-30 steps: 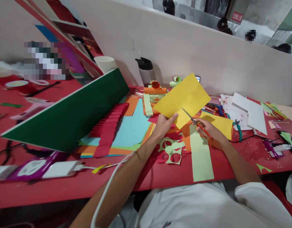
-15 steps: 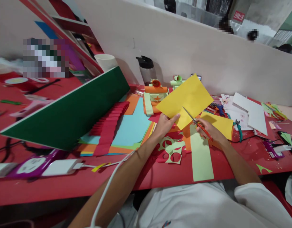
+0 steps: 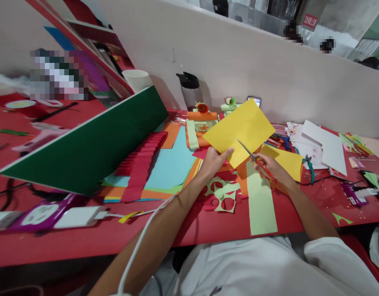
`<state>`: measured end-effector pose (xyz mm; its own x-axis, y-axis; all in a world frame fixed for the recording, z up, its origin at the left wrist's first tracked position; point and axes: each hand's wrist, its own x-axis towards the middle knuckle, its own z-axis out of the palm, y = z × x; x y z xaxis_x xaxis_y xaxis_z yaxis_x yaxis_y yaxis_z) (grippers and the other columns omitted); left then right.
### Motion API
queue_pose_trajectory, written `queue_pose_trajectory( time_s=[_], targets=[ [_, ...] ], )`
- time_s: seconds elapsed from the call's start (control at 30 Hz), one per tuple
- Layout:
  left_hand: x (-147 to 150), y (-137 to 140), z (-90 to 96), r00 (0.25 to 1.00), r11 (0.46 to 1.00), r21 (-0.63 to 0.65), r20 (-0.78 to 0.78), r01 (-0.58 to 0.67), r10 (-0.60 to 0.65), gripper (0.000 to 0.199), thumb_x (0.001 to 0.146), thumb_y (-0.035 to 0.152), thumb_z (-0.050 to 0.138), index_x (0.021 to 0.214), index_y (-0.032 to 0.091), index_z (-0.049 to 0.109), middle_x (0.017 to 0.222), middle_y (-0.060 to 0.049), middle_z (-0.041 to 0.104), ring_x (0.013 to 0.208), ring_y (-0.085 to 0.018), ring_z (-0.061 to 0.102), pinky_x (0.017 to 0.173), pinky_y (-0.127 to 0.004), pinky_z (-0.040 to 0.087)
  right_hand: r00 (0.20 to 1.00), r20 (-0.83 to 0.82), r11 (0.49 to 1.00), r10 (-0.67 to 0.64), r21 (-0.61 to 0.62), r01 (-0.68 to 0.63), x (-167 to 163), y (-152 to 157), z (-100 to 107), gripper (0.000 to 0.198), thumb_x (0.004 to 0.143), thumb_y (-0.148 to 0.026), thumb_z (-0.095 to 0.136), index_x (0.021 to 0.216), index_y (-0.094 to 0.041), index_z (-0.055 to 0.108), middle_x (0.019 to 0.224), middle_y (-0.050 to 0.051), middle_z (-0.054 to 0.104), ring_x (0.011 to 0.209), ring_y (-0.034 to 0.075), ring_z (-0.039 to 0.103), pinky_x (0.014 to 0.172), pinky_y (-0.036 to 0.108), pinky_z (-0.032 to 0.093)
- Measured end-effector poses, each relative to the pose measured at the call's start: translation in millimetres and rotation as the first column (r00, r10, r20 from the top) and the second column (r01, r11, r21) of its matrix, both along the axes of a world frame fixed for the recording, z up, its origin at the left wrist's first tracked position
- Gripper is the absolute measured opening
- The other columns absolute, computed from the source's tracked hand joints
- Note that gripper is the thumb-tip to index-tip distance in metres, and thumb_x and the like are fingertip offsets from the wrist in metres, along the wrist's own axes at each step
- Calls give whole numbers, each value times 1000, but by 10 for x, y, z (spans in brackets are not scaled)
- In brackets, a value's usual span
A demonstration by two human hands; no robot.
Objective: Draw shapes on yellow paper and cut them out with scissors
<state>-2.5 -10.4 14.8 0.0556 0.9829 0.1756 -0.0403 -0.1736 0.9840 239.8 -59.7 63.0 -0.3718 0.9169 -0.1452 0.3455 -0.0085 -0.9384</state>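
A sheet of yellow paper (image 3: 245,127) is held up off the table by its near left edge in my left hand (image 3: 216,159), the thumb lying on top. My right hand (image 3: 269,166) grips red-handled scissors (image 3: 257,159); their blades reach over the near part of the sheet and point up to the left. Whether the blades are cutting into it I cannot tell. Under my right hand lies a pale green paper strip (image 3: 261,205). Another yellow sheet (image 3: 283,162) rests just right of it. Punched paper scraps (image 3: 224,195) with round holes lie below my left hand.
A green board (image 3: 93,144) leans at the left, beside pleated red paper (image 3: 142,164) and blue sheets (image 3: 170,164). Behind stand a bottle (image 3: 191,90) and rolled orange paper pieces (image 3: 203,123). Pliers (image 3: 309,168) lie at right. A white cable (image 3: 142,234) crosses my left forearm.
The yellow sheet's far right corner has dipped slightly downward and left, uncovering more of the phone behind it. Both hands and the scissors stay nearly where they were.
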Motion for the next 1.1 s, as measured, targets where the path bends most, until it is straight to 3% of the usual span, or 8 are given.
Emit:
queue_pose_trajectory(
  time_s=[0.17, 0.37, 0.53, 0.8, 1.1],
  targets=[
    [2, -9, 15, 1000, 1000, 9, 27, -1, 1, 49, 79, 50, 85, 110, 14, 78, 108, -14, 82, 96, -28, 75, 85, -35, 60, 1000, 25, 1000, 5, 12, -5, 12, 11, -27, 45, 89, -58, 76, 113, -23, 61, 67, -9, 50, 43, 8, 43, 42, 23, 36],
    [14, -75, 96, 999, 999, 25, 21, 44, -44, 50, 79, 51, 84, 112, 14, 76, 114, -15, 81, 113, -32, 73, 89, -35, 61, 999, 40, 999, 10, 31, -11, 1, 4, -37, 45, 90, -57, 73, 117, -23, 61, 74, -8, 54, 45, 7, 45, 43, 23, 39],
    [14, -81, 107, 999, 999, 12, 4, 32, -32, 51, 80, 52, 83, 112, 13, 76, 114, -16, 81, 106, -31, 75, 87, -36, 62, 998, 56, 999, 15, 29, -17, -1, 1, -25, 44, 87, -55, 75, 114, -23, 60, 75, -8, 54, 45, 7, 46, 43, 23, 39],
    [38, -43, 42, 995, 995, 42, 31, 91, -92, 61, 80, 59, 82, 119, 13, 74, 120, -16, 80, 111, -33, 75, 93, -40, 61, 1000, 24, 999, 10, 31, -11, -8, 0, -62, 41, 89, -54, 74, 111, -24, 58, 73, -8, 54, 46, 8, 46, 45, 22, 41],
    [45, -22, 15, 997, 997, 31, 24, 74, -75, 62, 78, 60, 84, 115, 12, 75, 120, -17, 80, 104, -32, 76, 87, -38, 62, 1000, 3, 998, -30, 51, 30, -36, -17, -51, 37, 90, -53, 75, 106, -23, 61, 68, -8, 55, 44, 8, 44, 41, 23, 36]
  ],
)
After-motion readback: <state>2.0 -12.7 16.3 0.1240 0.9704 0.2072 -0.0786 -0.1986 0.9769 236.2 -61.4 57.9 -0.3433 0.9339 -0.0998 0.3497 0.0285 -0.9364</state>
